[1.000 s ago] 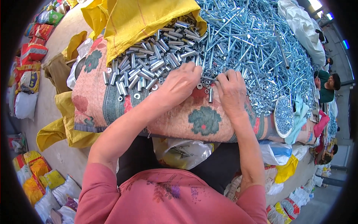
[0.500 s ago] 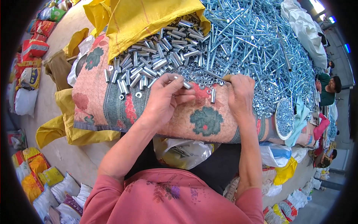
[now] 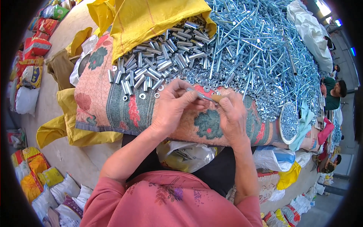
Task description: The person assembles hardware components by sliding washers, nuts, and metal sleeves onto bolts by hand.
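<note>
My left hand point(image 3: 172, 108) is closed around a shiny metal sleeve point(image 3: 198, 94) that points toward my right hand. The fingertips of my right hand point(image 3: 232, 113) are pinched together at the sleeve's far end; what they hold is hidden. One of those fingers wears a tan cover. Both hands are over the near edge of a patterned cloth. Just beyond them lie loose washers and nuts point(image 3: 196, 77), with a heap of metal sleeves point(image 3: 151, 68) to the left and long bolts point(image 3: 249, 41) to the right.
A yellow woven sack point(image 3: 159, 19) spills sleeves at the back. The flowered cloth point(image 3: 94, 102) covers the work surface. A white oval dish point(image 3: 289, 125) of small parts stands at right. Filled sacks point(image 3: 34, 181) line the left floor. A person in green point(image 3: 333, 92) is at far right.
My right hand has moved left from the washers to meet my left hand at the sleeve. My left hand has shifted slightly toward me, still gripping the sleeve.
</note>
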{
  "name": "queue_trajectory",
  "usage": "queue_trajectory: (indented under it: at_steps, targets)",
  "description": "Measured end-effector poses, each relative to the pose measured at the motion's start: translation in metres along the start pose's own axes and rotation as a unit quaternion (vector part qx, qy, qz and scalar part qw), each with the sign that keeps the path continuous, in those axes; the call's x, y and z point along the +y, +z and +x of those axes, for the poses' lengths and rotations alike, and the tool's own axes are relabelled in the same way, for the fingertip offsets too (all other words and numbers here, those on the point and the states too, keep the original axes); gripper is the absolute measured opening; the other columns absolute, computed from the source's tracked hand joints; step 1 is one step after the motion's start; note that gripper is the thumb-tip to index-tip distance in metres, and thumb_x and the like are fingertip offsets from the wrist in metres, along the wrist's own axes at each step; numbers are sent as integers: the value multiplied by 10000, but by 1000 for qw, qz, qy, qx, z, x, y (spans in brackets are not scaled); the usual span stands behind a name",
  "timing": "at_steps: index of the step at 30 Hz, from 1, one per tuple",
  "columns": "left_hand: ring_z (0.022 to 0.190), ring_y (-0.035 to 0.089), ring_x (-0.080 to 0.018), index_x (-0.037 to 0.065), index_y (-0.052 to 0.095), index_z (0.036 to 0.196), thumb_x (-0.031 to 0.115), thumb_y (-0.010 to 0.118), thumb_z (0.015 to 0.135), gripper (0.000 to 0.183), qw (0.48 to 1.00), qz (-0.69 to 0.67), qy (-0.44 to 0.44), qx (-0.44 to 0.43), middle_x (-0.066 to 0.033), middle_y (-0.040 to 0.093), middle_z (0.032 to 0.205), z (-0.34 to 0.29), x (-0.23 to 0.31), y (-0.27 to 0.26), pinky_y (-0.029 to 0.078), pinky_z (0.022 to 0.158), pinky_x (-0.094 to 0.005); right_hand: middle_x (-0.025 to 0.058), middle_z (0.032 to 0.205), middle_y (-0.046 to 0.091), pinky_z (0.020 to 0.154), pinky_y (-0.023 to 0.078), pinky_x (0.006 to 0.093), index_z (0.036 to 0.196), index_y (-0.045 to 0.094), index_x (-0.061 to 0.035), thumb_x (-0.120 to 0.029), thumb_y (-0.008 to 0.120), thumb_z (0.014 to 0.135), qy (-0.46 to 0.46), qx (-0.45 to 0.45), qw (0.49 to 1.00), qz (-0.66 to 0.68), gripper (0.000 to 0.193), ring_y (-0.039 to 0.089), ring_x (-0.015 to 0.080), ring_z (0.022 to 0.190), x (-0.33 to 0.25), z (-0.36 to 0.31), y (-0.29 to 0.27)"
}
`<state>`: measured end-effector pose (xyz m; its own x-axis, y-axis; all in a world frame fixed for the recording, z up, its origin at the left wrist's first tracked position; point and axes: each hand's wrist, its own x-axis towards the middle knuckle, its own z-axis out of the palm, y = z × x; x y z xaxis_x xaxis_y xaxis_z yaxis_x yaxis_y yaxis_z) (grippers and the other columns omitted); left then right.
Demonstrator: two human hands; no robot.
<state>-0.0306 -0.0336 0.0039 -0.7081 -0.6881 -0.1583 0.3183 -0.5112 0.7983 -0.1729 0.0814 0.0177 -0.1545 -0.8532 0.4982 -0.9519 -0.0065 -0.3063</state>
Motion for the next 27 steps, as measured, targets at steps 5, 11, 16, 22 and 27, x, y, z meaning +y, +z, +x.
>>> queue_trajectory:
  at_steps: [5, 11, 16, 22, 27]
  targets:
    - [656, 649, -190, 28, 497, 922, 115, 590, 855, 144, 991, -106, -79, 25, -121, 632, 766, -3, 11, 6, 536, 578, -240, 88, 848, 584, 609, 456, 303, 1029, 562, -27, -26, 558, 830, 225, 31, 922, 313, 199, 587, 233, 735, -29, 2, -17]
    - [637, 628, -192, 2, 473, 960, 87, 591, 836, 190, 979, -108, -173, 8, -126, 602, 814, -25, -15, 30, 563, 596, -293, 130, 979, 540, 777, 430, 312, 1064, 530, 1, -450, 464, 901, 139, 39, 942, 301, 485, 547, 194, 885, -42, 2, 12]
    - [664, 630, -210, 27, 452, 968, 110, 576, 837, 199, 972, -111, -204, -26, -102, 582, 803, -27, 0, 13, 569, 587, -330, 117, 888, 527, 762, 421, 355, 927, 586, -20, -319, 532, 882, 245, 62, 910, 328, 308, 526, 228, 841, -18, 9, 1]
    - [586, 603, -198, 38, 480, 913, 108, 476, 835, 105, 980, 189, -41, -46, -68, 537, 624, -11, -3, 3, 489, 493, -319, 64, 917, 517, 759, 424, 368, 837, 590, -79, -148, 646, 742, 140, -39, 979, -143, 130, 488, 250, 921, -1, 15, 21]
    - [568, 593, -264, 34, 490, 820, 111, 524, 800, 87, 776, 592, 216, -26, -115, 544, 639, 36, -23, 11, 438, 477, -379, 85, 918, 515, 752, 424, 377, 856, 570, -74, -121, 616, 764, 128, -29, 983, -132, 113, 482, 271, 902, 12, 9, 27]
